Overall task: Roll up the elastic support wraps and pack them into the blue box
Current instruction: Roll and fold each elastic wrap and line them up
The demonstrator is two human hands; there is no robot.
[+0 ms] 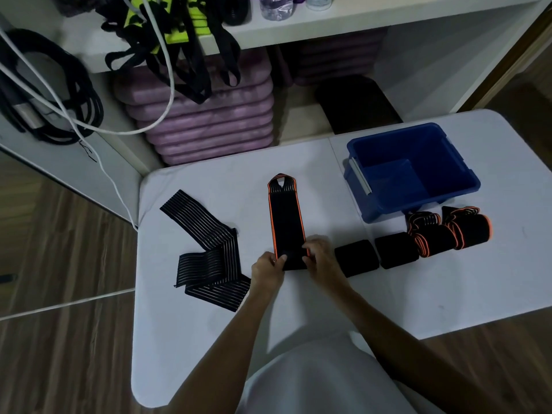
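Note:
A black elastic wrap with orange edges (286, 216) lies stretched away from me on the white table (209, 339). Its near end is curled into a small roll. My left hand (266, 268) pinches the roll's left side and my right hand (319, 254) pinches its right side. A black striped wrap (209, 252) lies unrolled and zigzagged to the left. Two rolled black wraps (355, 257) (395, 250) sit right of my hands, then two rolled orange-edged wraps (433, 237) (470, 230). The blue box (448, 186) stands at the back right and nothing shows inside it.
Behind the table stands a white shelf unit with stacked purple pads (206, 121), a black pad (358, 103), hanging black straps (185, 55) and bottles on top. Black cords and a white cable (59, 100) hang at the left. Wooden floor surrounds the table.

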